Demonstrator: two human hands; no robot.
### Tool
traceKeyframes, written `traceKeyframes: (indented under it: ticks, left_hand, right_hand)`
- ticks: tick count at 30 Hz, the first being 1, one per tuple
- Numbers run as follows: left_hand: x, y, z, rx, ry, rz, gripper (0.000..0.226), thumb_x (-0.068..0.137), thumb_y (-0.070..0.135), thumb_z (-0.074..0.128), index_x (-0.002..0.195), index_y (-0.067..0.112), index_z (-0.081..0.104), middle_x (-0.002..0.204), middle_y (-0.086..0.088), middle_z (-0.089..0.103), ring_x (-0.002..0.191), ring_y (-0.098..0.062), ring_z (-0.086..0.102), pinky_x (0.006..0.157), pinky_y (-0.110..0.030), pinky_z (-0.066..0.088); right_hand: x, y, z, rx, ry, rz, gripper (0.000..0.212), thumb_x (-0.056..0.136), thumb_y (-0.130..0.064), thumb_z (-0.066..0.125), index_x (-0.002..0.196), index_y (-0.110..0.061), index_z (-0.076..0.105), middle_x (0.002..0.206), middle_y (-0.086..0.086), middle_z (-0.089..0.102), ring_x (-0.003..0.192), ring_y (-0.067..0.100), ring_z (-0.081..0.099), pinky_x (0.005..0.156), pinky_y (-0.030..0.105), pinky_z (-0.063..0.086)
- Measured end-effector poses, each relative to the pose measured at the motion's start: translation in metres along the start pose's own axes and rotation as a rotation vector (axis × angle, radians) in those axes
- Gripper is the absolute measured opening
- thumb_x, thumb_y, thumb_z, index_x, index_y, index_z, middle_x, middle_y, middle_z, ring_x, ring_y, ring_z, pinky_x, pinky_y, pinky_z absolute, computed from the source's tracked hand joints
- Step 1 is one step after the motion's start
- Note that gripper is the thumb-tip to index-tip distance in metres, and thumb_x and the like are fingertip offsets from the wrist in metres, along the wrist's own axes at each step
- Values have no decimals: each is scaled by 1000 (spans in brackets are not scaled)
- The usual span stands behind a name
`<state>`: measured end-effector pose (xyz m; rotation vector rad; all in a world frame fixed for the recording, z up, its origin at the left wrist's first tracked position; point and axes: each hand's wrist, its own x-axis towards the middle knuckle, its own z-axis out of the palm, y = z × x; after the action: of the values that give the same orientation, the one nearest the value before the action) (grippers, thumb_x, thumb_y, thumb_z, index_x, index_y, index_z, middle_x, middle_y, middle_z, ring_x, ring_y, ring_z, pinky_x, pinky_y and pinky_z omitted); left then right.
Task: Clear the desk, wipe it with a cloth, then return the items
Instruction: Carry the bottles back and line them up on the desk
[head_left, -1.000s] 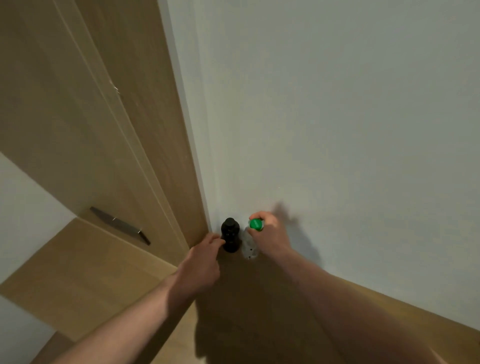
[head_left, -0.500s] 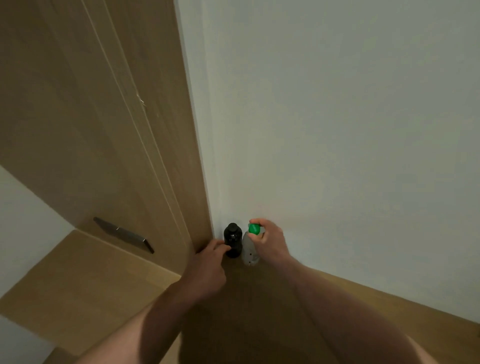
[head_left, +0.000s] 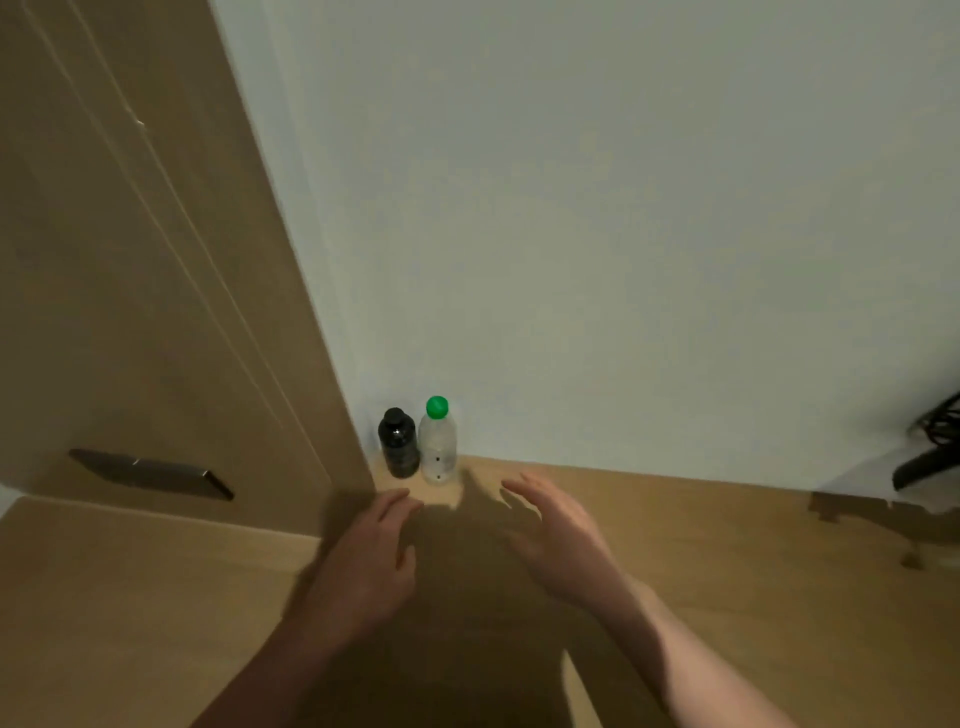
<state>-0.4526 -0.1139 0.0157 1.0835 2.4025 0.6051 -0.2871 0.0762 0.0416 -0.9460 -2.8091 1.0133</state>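
A black bottle (head_left: 398, 443) and a clear bottle with a green cap (head_left: 438, 441) stand upright side by side in the back corner of the wooden desk (head_left: 727, 561), against the white wall. My left hand (head_left: 366, 558) hovers in front of the black bottle, fingers apart, holding nothing. My right hand (head_left: 563, 535) is a little to the right of the clear bottle and nearer to me, also open and apart from it.
A tall wooden cabinet panel (head_left: 156, 286) with a dark metal handle (head_left: 150, 473) rises on the left. A lower wooden surface (head_left: 130, 597) lies left of the desk. Black cables and a dark stand (head_left: 930, 447) sit at the far right edge.
Both hands have let go of the bottles and pulled back toward me. The two bottles now stand alone in the corner.
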Motion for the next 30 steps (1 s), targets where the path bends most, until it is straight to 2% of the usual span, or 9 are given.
traceKeyframes:
  ticks: [4,9,12,15,19,27,30]
  left_hand:
    - [-22,23,32,109,-131,94,65,96,29,62,155,35,36,163,14,26,147,-8,31,124,-33,29]
    - [-45,65,57,217,-266,181,66,99,34,57,158,35,28,168,10,18,150,-14,28,122,-37,32]
    - [-60,96,68,239,-274,218,71,98,31,57,161,33,22,171,6,9,155,-19,16,128,-40,18]
    - [-92,130,84,262,-262,270,75,99,34,58,162,36,17,171,11,3,157,-17,5,126,-39,8]
    - [-146,171,122,353,-275,338,79,99,38,58,163,35,12,171,7,-5,158,-19,-4,126,-41,2]
    - [-259,259,207,559,-323,482,83,100,52,49,163,31,-1,168,-1,-24,155,-28,-21,128,-52,-3]
    - [-291,297,229,623,-326,570,82,101,54,44,164,28,-1,168,-4,-26,154,-31,-24,127,-53,-7]
  right_hand:
    - [-69,31,-7,-28,-80,155,72,96,-37,68,159,-35,33,170,-7,19,156,13,20,126,30,18]
    - [-135,58,-18,-45,-63,288,74,98,-46,61,162,-37,25,172,-10,7,158,18,14,127,37,12]
    - [-177,75,-30,-50,-53,332,76,98,-53,57,162,-38,20,172,-11,1,159,20,6,128,40,10]
    - [-230,93,-43,-64,-68,388,75,100,-52,55,163,-40,15,171,-14,-5,159,19,-1,128,44,7]
    - [-315,127,-57,-30,-72,461,76,101,-53,53,163,-42,10,170,-18,-10,158,17,-8,129,45,6]
    - [-494,206,-56,-142,-16,528,80,102,-62,43,164,-37,0,171,-7,-17,157,25,-17,127,53,1]
    - [-544,225,-66,-147,9,565,80,102,-64,39,164,-36,-3,170,-6,-21,156,25,-21,127,53,-1]
